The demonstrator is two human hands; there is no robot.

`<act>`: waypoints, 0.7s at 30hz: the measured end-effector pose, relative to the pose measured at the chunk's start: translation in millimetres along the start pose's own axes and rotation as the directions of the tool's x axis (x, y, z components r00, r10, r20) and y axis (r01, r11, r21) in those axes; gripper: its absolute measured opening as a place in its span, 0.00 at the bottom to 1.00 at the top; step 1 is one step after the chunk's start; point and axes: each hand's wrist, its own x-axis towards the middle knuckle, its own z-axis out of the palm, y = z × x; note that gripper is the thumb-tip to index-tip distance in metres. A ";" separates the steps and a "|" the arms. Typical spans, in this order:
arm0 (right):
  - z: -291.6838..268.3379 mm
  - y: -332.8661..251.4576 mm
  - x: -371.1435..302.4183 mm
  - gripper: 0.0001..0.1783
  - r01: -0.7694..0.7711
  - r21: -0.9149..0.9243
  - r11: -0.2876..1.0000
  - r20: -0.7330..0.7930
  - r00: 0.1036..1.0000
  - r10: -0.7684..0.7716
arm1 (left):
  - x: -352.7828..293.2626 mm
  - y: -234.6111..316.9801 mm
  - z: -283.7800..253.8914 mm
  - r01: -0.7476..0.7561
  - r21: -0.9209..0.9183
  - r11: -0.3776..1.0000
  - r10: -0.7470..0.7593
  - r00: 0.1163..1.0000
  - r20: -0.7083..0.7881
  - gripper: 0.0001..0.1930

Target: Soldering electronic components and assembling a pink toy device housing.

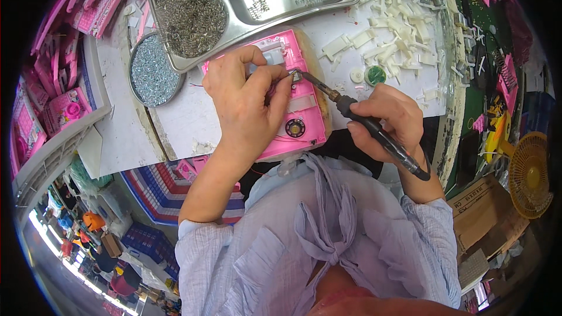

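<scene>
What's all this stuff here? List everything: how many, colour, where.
Worktable: one, whitish, centre
Open casing: one, pink, on worktable
Round speaker: one, dark, in casing
Soldering iron: one, black, tip at casing
Tray: one, silver metal, far side
Spring-like parts: uncountable, grey-brown, in tray
Round dish: one, grey, left of casing
Small metal pieces: uncountable, silvery, in dish
Plastic parts: many, white, far right of worktable
Discs: one green, one white, beside those parts
Caged fan: one, yellow, right edge
Plastic shells: many, pink, upper left
Blouse: one, pale blue-grey, on person
Left hand: one, bare, over casing
Right hand: one, bare, around soldering iron
</scene>
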 end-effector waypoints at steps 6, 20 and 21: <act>-6.5 -3.8 4.3 0.19 0.033 -0.069 0.997 0.071 0.997 -0.028 | 0.2 0.8 -0.9 -0.004 0.007 1.000 0.004 1.000 0.003 0.09; -20.3 -2.9 0.5 0.19 0.004 -0.054 0.999 0.000 1.000 -0.004 | 0.2 2.4 -2.6 -0.003 0.011 1.000 0.003 1.000 -0.003 0.09; -20.7 -2.9 0.6 0.19 0.003 -0.053 0.999 0.001 1.000 -0.002 | 0.2 2.4 -2.5 -0.003 0.014 1.000 0.003 1.000 -0.002 0.09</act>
